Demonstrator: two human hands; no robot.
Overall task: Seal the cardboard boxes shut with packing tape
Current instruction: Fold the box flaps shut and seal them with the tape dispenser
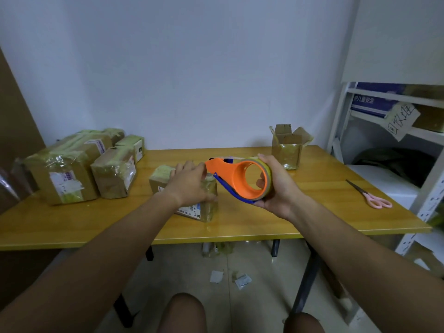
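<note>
A small cardboard box (165, 179) wrapped in yellowish tape lies in the middle of the yellow table (240, 227). My left hand (189, 182) rests flat on top of this box, its fingers reaching toward the dispenser's nose. My right hand (276, 186) grips an orange and blue tape dispenser (236, 179) by its roll, fingers through the core, just right of the box and above the table. A strip of tape runs along the dispenser's top edge. Another small box (288, 150) stands at the back right with its flaps open.
Several taped boxes (79, 169) are stacked at the table's left end. Pink-handled scissors (371, 195) lie near the right edge. A white shelf unit (396, 131) stands to the right. Paper and tape scraps (230, 277) litter the floor under the table.
</note>
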